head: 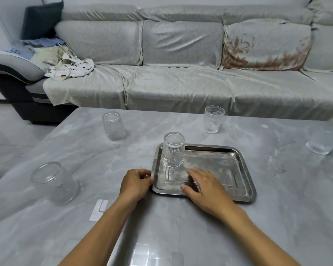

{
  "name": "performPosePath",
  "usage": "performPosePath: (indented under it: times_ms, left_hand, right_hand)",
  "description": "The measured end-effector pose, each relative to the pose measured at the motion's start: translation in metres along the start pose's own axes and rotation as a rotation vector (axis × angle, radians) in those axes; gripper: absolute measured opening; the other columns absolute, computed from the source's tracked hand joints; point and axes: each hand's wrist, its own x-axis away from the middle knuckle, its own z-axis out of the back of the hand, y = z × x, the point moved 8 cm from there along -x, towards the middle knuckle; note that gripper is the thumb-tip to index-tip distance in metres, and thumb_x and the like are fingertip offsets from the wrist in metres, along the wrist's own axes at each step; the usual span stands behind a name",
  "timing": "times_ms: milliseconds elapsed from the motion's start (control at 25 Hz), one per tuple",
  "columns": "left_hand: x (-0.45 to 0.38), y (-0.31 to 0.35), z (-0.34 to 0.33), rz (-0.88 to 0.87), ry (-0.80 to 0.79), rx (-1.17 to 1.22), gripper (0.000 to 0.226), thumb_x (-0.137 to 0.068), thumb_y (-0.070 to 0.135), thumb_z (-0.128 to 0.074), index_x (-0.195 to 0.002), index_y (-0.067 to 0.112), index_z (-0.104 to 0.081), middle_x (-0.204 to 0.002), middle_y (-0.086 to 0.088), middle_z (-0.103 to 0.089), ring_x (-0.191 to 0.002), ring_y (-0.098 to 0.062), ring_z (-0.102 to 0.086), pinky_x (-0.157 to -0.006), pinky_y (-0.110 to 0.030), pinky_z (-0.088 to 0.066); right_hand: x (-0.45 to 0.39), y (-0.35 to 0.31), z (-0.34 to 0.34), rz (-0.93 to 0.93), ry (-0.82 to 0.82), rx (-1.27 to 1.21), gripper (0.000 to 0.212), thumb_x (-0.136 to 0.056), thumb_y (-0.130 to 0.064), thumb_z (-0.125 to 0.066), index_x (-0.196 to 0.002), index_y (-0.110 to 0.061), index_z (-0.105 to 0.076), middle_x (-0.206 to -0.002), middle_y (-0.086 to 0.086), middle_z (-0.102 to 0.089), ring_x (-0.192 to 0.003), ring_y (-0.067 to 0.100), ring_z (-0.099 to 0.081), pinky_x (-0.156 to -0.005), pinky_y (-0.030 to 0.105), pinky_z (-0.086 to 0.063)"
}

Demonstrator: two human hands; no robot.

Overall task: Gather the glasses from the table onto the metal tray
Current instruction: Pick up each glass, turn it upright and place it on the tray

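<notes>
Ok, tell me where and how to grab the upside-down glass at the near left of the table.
Take the near-left glass around its side wall, near the narrower base that faces up, coming from the right with the left hand, the closer of the two hands. It stands mouth down, so there is no open rim to hook, and nothing on the table crowds it.

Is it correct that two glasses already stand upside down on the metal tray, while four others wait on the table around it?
Not quite. The head view shows only one glass upside down on the metal tray, at its far left corner. The rest holds: four others wait on the table around it.
</notes>
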Motion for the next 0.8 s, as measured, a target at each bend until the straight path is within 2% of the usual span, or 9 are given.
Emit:
performPosePath:
  times_ms: [160,480,680,760,800]
  left_hand:
    - [0.001,0.001,-0.002,-0.015,-0.012,-0.001,0.012,-0.080,0.020,-0.072,-0.089,0.023,-0.080,-0.080,0.001,-0.078,-0.083,-0.018,-0.073,-0.084,-0.038,-0.058]
    - [-0.002,-0.001,-0.002,-0.003,-0.024,0.006,0.015,-0.079,0.020,-0.070,-0.089,0.025,-0.080,-0.078,0.005,-0.078,-0.080,-0.016,-0.073,-0.084,-0.039,-0.058]
    - [0.002,0.001,-0.002,-0.008,-0.042,-0.015,0.014,-0.080,0.024,-0.070,-0.092,0.022,-0.078,-0.084,0.001,-0.079,-0.084,-0.017,-0.073,-0.087,-0.039,-0.057]
    - [0.010,0.020,0.015,-0.069,0.042,-0.063,0.025,-0.081,0.031,-0.069,-0.103,0.020,-0.076,-0.095,-0.002,-0.078,-0.093,-0.020,-0.071,-0.088,-0.032,-0.053]
    - [0.015,0.031,0.041,-0.124,0.164,-0.080,0.030,-0.082,0.033,-0.067,-0.108,0.019,-0.073,-0.100,-0.002,-0.076,-0.097,-0.022,-0.069,-0.088,-0.030,-0.051]
  right_hand:
    - [-0.030,-0.008,-0.022,-0.058,-0.092,0.106,0.070,-0.077,-0.074,-0.033,-0.133,-0.033,-0.040,-0.144,-0.008,-0.047,-0.128,0.027,-0.042,-0.096,0.045,-0.032]
    - [-0.036,-0.005,-0.030,-0.077,-0.100,0.204,0.075,-0.076,-0.079,-0.028,-0.136,-0.035,-0.037,-0.144,-0.012,-0.044,-0.126,0.028,-0.040,-0.096,0.048,-0.031]
    - [-0.038,-0.008,-0.033,-0.105,-0.117,0.264,0.068,-0.079,-0.076,-0.030,-0.129,-0.032,-0.043,-0.144,-0.008,-0.044,-0.125,0.030,-0.041,-0.094,0.047,-0.033]
    - [-0.033,-0.012,-0.026,-0.082,-0.068,0.248,0.065,-0.080,-0.073,-0.035,-0.129,-0.031,-0.045,-0.143,-0.005,-0.048,-0.125,0.030,-0.044,-0.096,0.045,-0.037]
    - [-0.028,-0.019,-0.022,-0.042,-0.029,0.245,0.064,-0.081,-0.071,-0.038,-0.129,-0.030,-0.048,-0.142,-0.003,-0.051,-0.124,0.029,-0.046,-0.096,0.044,-0.039]
